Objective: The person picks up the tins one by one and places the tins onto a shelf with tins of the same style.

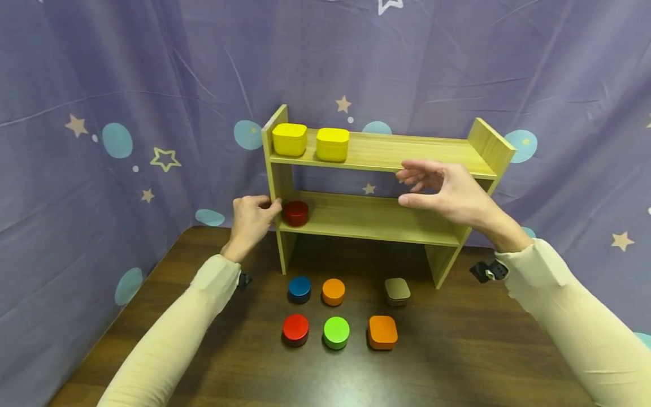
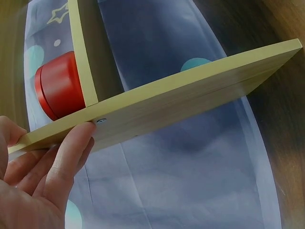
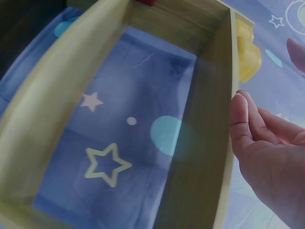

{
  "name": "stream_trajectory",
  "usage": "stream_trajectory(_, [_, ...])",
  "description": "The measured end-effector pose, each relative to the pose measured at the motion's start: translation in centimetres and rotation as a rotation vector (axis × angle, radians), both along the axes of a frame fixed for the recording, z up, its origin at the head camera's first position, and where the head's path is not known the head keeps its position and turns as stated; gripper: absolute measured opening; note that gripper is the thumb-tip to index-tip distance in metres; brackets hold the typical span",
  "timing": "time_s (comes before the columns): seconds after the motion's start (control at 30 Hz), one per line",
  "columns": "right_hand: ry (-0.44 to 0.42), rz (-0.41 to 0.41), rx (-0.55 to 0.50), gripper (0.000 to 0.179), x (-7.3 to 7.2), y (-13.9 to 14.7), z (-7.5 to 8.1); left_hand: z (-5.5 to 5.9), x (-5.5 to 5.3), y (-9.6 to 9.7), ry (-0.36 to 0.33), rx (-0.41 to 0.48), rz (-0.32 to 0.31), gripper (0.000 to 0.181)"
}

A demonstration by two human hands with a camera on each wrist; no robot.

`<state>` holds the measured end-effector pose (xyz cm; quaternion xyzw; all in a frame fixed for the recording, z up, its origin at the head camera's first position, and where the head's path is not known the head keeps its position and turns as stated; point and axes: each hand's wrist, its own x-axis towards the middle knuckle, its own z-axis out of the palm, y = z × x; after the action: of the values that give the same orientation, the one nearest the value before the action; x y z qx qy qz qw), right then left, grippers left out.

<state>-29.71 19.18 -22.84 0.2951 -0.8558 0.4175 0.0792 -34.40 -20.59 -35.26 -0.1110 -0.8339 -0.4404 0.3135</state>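
A two-tier wooden shelf [image 1: 366,223] stands at the back of the table. My left hand [image 1: 252,221] grips its left side panel, and in the left wrist view the fingers [image 2: 71,152] lie along the panel's outer face. Just inside that panel, a dark red round tin [image 1: 296,213] sits on the lower tier. Two yellow square tins, one at the left end [image 1: 290,140] and another beside it [image 1: 333,145], stand on the upper tier. My right hand [image 1: 447,189] hovers before the upper tier's right half, thumb apart from the fingers, holding nothing.
On the table before the shelf are a blue round tin [image 1: 299,289], an orange round tin [image 1: 333,292], a red round tin [image 1: 295,330], a green round tin [image 1: 336,332], an orange square tin [image 1: 382,332] and a khaki square tin [image 1: 396,291]. A patterned purple curtain [image 1: 168,68] hangs behind.
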Motion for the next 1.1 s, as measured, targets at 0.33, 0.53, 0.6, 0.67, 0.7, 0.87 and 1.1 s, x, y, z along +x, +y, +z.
stream_trajectory(0.33, [-0.067,-0.03,-0.004,0.064,0.7,1.8,-3.6,0.5,-0.3,0.0,0.007,-0.015,0.006,0.038])
stream_trajectory(0.53, [-0.111,-0.012,0.001,0.065,0.6,2.6,-6.3,0.1,-0.3,-0.1,-0.016,-0.006,0.004,0.038])
stream_trajectory(0.6, [-0.124,-0.01,0.001,0.065,0.6,2.9,-7.3,0.0,-0.2,-0.1,-0.019,-0.01,0.011,0.039])
stream_trajectory(0.67, [-0.134,-0.01,0.006,0.064,0.5,3.1,-8.1,0.0,-0.1,0.0,-0.018,-0.008,0.011,0.039])
stream_trajectory(0.7, [-0.137,-0.01,0.015,0.064,0.5,3.2,-8.5,-0.1,-0.1,0.0,-0.022,-0.004,0.008,0.04])
stream_trajectory(0.87, [-0.165,-0.014,0.063,0.066,0.7,3.7,-10.3,-0.1,-0.1,0.1,-0.035,0.014,-0.006,0.04])
stream_trajectory(1.1, [-0.187,0.02,0.041,0.066,0.3,4.4,-12.9,0.0,-0.1,0.1,-0.027,-0.002,0.002,0.041])
